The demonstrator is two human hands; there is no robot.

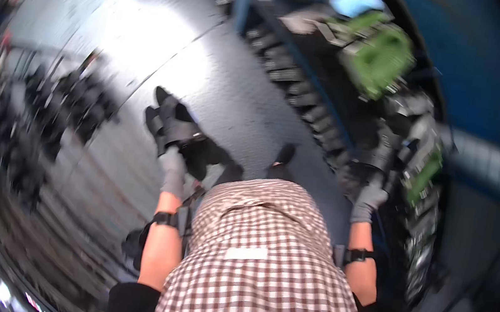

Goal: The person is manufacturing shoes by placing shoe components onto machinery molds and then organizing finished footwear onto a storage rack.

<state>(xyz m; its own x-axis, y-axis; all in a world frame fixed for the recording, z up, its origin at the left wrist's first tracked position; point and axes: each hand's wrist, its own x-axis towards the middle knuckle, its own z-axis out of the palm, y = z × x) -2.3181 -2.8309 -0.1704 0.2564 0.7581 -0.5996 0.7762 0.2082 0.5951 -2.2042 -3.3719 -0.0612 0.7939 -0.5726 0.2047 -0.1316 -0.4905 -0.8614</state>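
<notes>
My left hand (171,161), in a grey glove, is closed around several dark, flat, elongated pieces (171,117) with rounded ends. They jut forward over the floor, and their exact kind is unclear. To the right, my gloved right hand (373,196) reaches among dark grey parts (383,149) along the side of a blue rack. Motion blur hides its fingers, so whether it grips one of them is uncertain.
A blue-edged rack (312,69) on the right carries rows of dark pieces. Green bins (379,59) and a light blue item (356,3) sit on it. At left, many dark parts (57,105) hang or stand in clusters. My shoe (286,153) rests on the grey floor (233,91).
</notes>
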